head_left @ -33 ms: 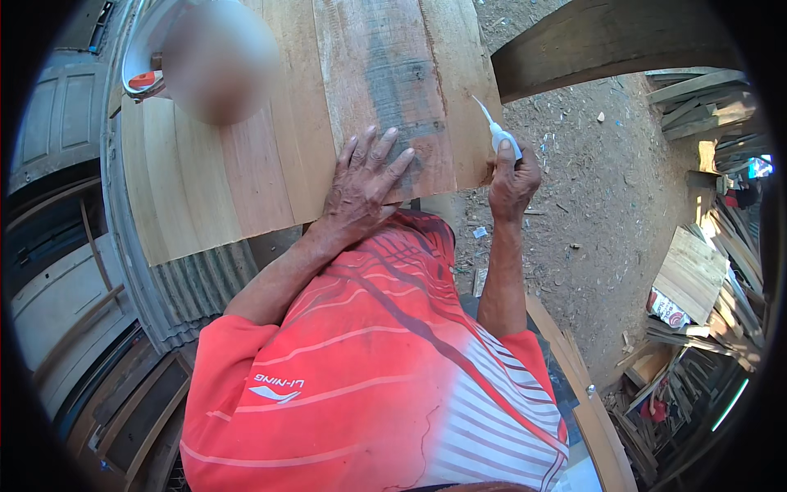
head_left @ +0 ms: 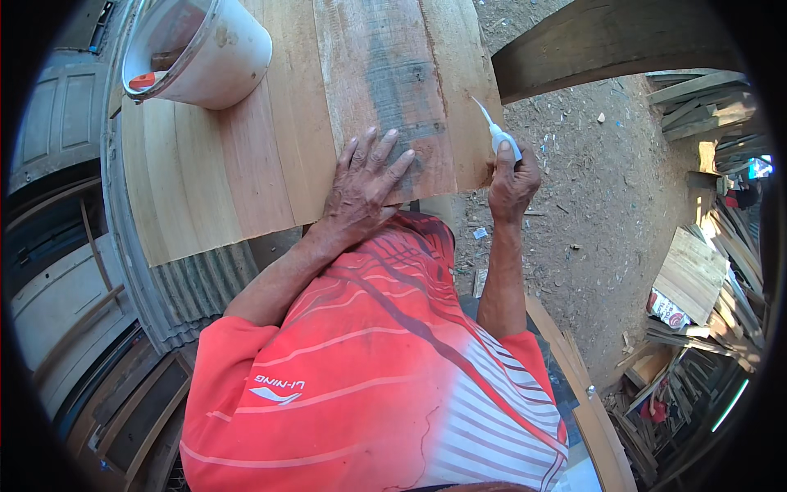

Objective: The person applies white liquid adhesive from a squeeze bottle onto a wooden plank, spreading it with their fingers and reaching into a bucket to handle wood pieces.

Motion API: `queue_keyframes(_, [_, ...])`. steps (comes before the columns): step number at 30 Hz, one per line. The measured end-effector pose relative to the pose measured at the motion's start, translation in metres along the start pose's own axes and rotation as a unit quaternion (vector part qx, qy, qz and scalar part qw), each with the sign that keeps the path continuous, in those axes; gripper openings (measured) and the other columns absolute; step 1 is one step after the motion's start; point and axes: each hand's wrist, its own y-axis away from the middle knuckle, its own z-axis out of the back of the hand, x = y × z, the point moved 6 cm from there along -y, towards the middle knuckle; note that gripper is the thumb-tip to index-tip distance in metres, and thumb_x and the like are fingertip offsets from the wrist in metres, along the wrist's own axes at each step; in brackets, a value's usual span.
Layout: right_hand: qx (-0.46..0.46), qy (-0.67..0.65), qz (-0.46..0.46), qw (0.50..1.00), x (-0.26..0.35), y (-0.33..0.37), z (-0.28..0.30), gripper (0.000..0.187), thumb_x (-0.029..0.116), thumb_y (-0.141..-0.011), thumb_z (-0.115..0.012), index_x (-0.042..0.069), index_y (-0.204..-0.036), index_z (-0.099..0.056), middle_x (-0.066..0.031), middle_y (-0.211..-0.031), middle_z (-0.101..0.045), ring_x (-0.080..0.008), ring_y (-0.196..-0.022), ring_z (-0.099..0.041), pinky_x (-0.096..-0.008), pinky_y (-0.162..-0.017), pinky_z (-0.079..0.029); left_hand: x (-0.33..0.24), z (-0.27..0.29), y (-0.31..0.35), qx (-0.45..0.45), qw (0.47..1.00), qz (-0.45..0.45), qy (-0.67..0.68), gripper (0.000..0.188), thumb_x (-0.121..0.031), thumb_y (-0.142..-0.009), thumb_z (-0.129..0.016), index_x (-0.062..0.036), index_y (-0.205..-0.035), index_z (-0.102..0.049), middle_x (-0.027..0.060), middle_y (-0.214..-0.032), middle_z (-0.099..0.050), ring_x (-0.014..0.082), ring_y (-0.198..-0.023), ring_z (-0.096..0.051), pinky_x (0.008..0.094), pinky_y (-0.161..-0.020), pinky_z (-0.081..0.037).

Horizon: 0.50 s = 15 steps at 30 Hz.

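The right hand (head_left: 515,182) is closed around a small white bottle (head_left: 502,138) with a long, thin nozzle, thumb pressed along its side. Bottle and hand are at the right edge of a wooden panel (head_left: 299,131) made of boards joined side by side. The nozzle points away from the person and slightly left, over the panel; whether its tip touches the wood cannot be told.

The left hand (head_left: 361,184) lies palm down on the panel's near edge, fingers spread, grasping nothing. Just beyond its fingers, a dark grey-blue stain (head_left: 402,78) runs along the boards.

On the panel's far left part sits a whitish bucket (head_left: 238,61), with an orange-red item (head_left: 144,80) inside. The person's red and white shirt (head_left: 344,385) is right up by the panel's near edge. Below the panel's near left corner is corrugated sheeting (head_left: 205,283). Right of the panel lies littered bare ground (head_left: 582,180), with scrap timber (head_left: 672,402) piled farther out.
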Motion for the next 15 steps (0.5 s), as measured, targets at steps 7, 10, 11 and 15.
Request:
queue_keyframes(7, [-0.004,0.027,0.016,1.000,0.0041,-0.0038,-0.0053,0.023,0.022,-0.106,-0.065,0.000,-0.102,-0.069,-0.0031,-0.075,-0.064,-0.0092,-0.065,-0.057,-0.0290,-0.060,-0.046,0.0007,0.0034,-0.0012,0.002,1.000,0.002,0.014,0.086,-0.039,-0.077,-0.087,-0.0184,-0.153,-0.052,0.0144,-0.164,-0.039,0.0415,-0.153,-0.032,0.0572,-0.125,-0.024])
queue_keyframes(10, [-0.007,0.036,0.022,0.999,0.0041,-0.0058,-0.0068,0.022,0.021,-0.106,-0.065,0.000,-0.102,-0.069,-0.0027,-0.076,-0.064,-0.0087,-0.066,-0.055,-0.0292,-0.060,-0.046,-0.0002,0.0047,-0.0027,0.002,1.000,0.002,0.023,0.084,-0.036,-0.077,-0.086,-0.0180,-0.152,-0.052,0.0147,-0.163,-0.039,0.0419,-0.152,-0.033,0.0571,-0.125,-0.025])
queue_keyframes(11, [-0.007,0.037,0.025,0.999,0.0043,-0.0060,-0.0071,0.022,0.021,-0.105,-0.065,0.000,-0.103,-0.069,-0.0026,-0.076,-0.064,-0.0085,-0.066,-0.054,-0.0293,-0.060,-0.045,-0.0002,0.0046,-0.0026,0.002,1.000,0.002,0.026,0.084,-0.036,-0.077,-0.086,-0.0179,-0.152,-0.053,0.0148,-0.163,-0.039,0.0421,-0.152,-0.033,0.0571,-0.125,-0.025])
queue_keyframes(15, [-0.010,0.035,0.035,0.999,0.0045,-0.0074,-0.0085,0.022,0.021,-0.105,-0.066,-0.001,-0.103,-0.069,-0.0023,-0.076,-0.063,-0.0083,-0.066,-0.053,-0.0294,-0.059,-0.045,-0.0002,0.0049,-0.0031,-0.001,1.000,0.003,0.029,0.083,-0.035,-0.078,-0.086,-0.0176,-0.152,-0.053,0.0152,-0.163,-0.040,0.0427,-0.151,-0.033,0.0573,-0.124,-0.025])
